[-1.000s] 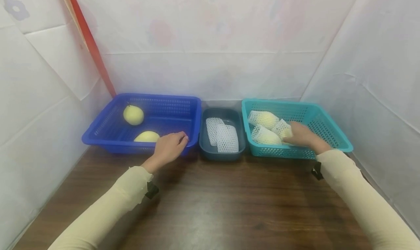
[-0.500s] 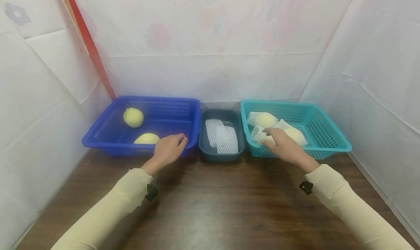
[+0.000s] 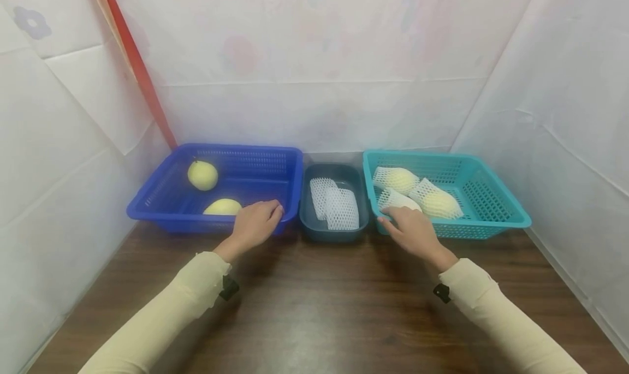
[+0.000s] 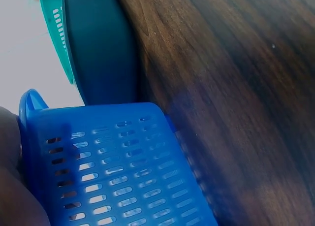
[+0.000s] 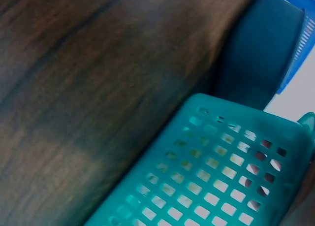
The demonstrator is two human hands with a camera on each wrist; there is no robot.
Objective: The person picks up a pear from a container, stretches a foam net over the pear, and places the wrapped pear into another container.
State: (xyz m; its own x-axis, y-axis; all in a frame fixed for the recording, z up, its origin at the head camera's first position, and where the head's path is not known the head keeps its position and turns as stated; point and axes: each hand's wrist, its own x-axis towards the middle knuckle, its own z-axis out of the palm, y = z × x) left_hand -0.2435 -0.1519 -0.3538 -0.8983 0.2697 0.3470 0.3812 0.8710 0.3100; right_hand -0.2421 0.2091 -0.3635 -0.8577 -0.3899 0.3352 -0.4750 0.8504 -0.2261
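In the head view my left hand [image 3: 257, 221] rests on the front rim of the blue basket [image 3: 245, 217], near its right corner. Two bare yellow-green pears lie inside: one with its stem up [image 3: 202, 176] at the back left, the other pear [image 3: 223, 207] near the front, partly behind the rim. My right hand [image 3: 413, 233] lies over the front rim of the teal basket [image 3: 491, 223], thumb and fingers apart. Three pears in white foam nets sit there: a rear pear [image 3: 397, 179], a middle one [image 3: 437, 201] and a front-left one [image 3: 397, 200], partly hidden by the hand.
Between the baskets stands a dark grey-blue tray [image 3: 334, 235] with two flat foam nets [image 3: 342, 209] overlapping in it. All three containers line up along a white-covered back wall [image 3: 324, 46] on a dark wooden table [image 3: 304, 303]. A red strip [image 3: 140, 71] hangs at the left.
My right hand has let go of the netted pear at the teal basket's middle, moved left and come toward me onto the front rim. The left hand has stayed on the blue rim.
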